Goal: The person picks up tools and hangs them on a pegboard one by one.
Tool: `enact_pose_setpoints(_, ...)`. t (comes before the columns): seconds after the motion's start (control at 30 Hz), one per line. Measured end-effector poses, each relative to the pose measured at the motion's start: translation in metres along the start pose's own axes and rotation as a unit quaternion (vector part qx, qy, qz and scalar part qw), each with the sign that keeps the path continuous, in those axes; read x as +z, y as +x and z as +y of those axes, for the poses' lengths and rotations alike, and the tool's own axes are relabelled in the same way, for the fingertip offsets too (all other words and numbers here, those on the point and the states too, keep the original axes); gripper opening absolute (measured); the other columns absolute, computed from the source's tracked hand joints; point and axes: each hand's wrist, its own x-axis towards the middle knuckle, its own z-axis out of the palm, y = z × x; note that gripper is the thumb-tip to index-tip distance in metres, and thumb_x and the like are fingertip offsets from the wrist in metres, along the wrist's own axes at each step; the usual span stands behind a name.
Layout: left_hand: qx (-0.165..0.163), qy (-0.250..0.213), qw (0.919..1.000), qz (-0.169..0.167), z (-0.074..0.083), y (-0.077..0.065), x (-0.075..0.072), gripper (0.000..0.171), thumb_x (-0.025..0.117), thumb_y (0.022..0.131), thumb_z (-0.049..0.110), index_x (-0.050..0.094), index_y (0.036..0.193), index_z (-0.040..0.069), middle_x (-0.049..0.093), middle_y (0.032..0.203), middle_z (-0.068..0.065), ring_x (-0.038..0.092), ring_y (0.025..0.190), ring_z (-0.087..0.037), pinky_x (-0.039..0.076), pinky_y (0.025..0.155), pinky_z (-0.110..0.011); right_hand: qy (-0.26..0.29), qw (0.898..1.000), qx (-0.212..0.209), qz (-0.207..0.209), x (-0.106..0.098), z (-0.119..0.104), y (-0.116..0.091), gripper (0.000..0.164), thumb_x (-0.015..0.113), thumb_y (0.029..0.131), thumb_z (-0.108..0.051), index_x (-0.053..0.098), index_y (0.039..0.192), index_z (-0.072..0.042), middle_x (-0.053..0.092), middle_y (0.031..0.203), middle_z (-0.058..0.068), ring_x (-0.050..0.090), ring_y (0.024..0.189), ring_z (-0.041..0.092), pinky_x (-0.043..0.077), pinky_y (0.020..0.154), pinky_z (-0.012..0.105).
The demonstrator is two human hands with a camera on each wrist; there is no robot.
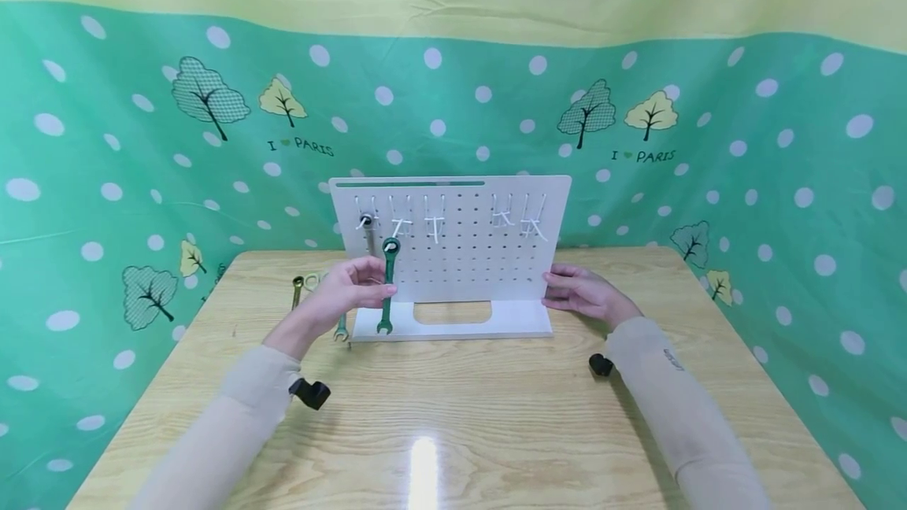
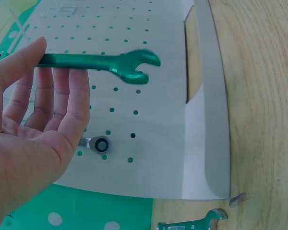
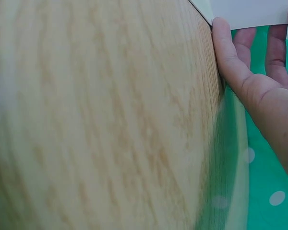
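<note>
My left hand [image 1: 354,282] pinches a green combination wrench [image 1: 387,290] between thumb and fingers, held upright in front of the white pegboard [image 1: 482,258]. The wrench's ring end is at the tip of the second hook [image 1: 401,225] from the left; whether the hook passes through it I cannot tell. In the left wrist view its open jaw end points away from the hand. A silver wrench [image 2: 101,143] hangs on the leftmost hook. At the board's lower right edge my right hand [image 1: 584,293] grips the side, thumb in front and other fingertips hidden behind the board.
Left of the board lie a brass-coloured wrench [image 1: 298,288] and another green wrench [image 1: 342,329], partly hidden by the left hand. Three further hooks, such as the middle hook [image 1: 434,225], stick out from the board. A dotted curtain [image 1: 439,101] hangs behind the wooden table [image 1: 496,415].
</note>
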Motion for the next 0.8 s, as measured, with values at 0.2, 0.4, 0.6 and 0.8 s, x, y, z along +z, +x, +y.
enact_pose_setpoints(0.2, -0.019, -0.010, 0.9997, 0.005, -0.012, 0.008, 0.005, 0.048, 0.071, 0.097, 0.029, 0.058, 0.127, -0.006, 0.057, 0.133, -0.025, 0.051, 0.128, -0.044, 0.052, 0.103, -0.042, -0.003, 1.000, 0.002, 0.003, 0.003, -0.001, 0.001, 0.032, 0.060, 0.103, -0.008, 0.052, 0.134, -0.005, 0.058, 0.131, 0.016, 0.057, 0.121, 0.035, 0.046, 0.108, 0.053)
enact_pose_setpoints(0.4, -0.046, 0.010, 0.9989, -0.003, -0.025, 0.010, 0.010, 0.058, 0.061, 0.101, 0.045, 0.059, 0.128, -0.005, 0.057, 0.134, -0.025, 0.056, 0.124, -0.034, 0.048, 0.107, -0.049, -0.004, 1.000, 0.001, 0.002, 0.003, 0.000, 0.003, 0.024, 0.059, 0.103, -0.008, 0.056, 0.127, -0.006, 0.060, 0.126, 0.014, 0.059, 0.118, 0.033, 0.046, 0.107, 0.053)
enact_pose_setpoints(0.6, -0.086, 0.015, 0.9959, 0.024, -0.035, 0.015, 0.011, 0.068, 0.060, 0.097, 0.057, 0.061, 0.131, -0.002, 0.060, 0.134, -0.019, 0.060, 0.118, -0.027, 0.054, 0.101, -0.046, -0.004, 1.000, 0.001, 0.003, 0.002, 0.000, 0.002, 0.021, 0.057, 0.104, -0.008, 0.057, 0.125, -0.007, 0.061, 0.124, 0.013, 0.059, 0.116, 0.032, 0.046, 0.108, 0.052)
enact_pose_setpoints(0.8, -0.115, 0.005, 0.9927, 0.035, -0.043, 0.022, 0.013, 0.070, 0.059, 0.096, 0.061, 0.061, 0.132, 0.001, 0.059, 0.136, -0.017, 0.065, 0.113, -0.027, 0.056, 0.096, -0.043, 0.002, 1.000, 0.003, 0.007, -0.001, 0.000, 0.001, 0.021, 0.057, 0.104, -0.007, 0.056, 0.125, -0.007, 0.061, 0.125, 0.014, 0.059, 0.118, 0.033, 0.045, 0.108, 0.053)
